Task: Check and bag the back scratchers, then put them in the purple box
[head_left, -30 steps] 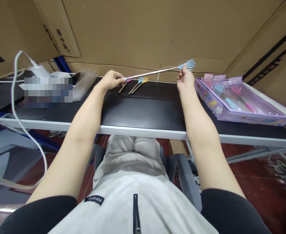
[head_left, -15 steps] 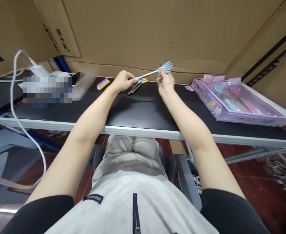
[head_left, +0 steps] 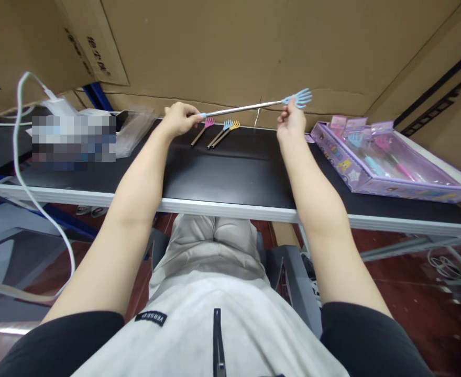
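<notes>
Two hands, the left (head_left: 180, 119) and the right (head_left: 292, 123), have one long scratcher (head_left: 244, 109) stretched between their fingers. Just right of the left fingers and lower lie three short scratchers: one pink (head_left: 201, 133), one blue (head_left: 218, 136), one yellow (head_left: 224, 136). Right of the right fingers sits one purple box (head_left: 407, 192) with two more scratchers showing, one blue-handled (head_left: 373, 165), one pink-handled (head_left: 404, 170). Left of the left fingers is clear plastic (head_left: 134, 137) (one bag or several, I can't tell).

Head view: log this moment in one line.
left hand: grips one end of blue-clawed rod; right hand: pinches claw base; table: three clawed sticks, purple box
</notes>
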`<state>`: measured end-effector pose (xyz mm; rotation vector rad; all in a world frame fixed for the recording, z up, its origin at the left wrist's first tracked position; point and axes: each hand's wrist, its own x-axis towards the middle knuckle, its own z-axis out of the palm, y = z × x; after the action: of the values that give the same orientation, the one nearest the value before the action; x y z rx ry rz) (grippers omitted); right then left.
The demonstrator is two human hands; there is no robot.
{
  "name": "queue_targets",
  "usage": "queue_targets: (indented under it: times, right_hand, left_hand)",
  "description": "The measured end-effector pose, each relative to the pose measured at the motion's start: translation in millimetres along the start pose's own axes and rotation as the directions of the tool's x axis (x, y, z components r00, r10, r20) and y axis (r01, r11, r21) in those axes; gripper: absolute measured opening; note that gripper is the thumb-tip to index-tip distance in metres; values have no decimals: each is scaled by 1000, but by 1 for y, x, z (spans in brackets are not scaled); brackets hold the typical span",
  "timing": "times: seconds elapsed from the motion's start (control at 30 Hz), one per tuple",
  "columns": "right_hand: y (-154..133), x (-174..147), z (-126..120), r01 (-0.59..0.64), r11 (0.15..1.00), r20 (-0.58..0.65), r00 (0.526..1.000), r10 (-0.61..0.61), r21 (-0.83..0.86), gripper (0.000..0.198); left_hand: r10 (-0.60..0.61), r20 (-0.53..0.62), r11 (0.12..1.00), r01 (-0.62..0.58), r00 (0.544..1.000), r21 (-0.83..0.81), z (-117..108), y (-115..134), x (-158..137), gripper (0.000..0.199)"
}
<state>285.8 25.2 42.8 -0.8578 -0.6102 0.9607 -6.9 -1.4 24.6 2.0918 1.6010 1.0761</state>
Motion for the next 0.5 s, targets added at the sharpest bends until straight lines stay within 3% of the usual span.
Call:
queue_targets:
  times: [0.07, 0.17, 0.37, 0.5]
  right_hand:
    - [-8, 12, -10, 29, 1000, -47, 998, -29, -12, 39]
    - [-10, 20, -17, -9, 1000, -22, 1000, 9, 5, 41]
    - [-5, 14, -10, -15, 1000, -88, 996, 14, -7, 43]
    - [-6, 24, -16, -37, 999, -58, 998, 36, -18, 41]
  left_hand:
    - [-25, -38, 998, 28, 999, 57, -9, -6, -1, 19]
    - [-42, -63, 994, 48, 997, 93, -14, -8, -3, 21]
    - [-77, -60, 988, 84, 995, 127, -10, -3, -6, 24]
    - [-69, -70, 988, 78, 995, 133, -9, -6, -4, 20]
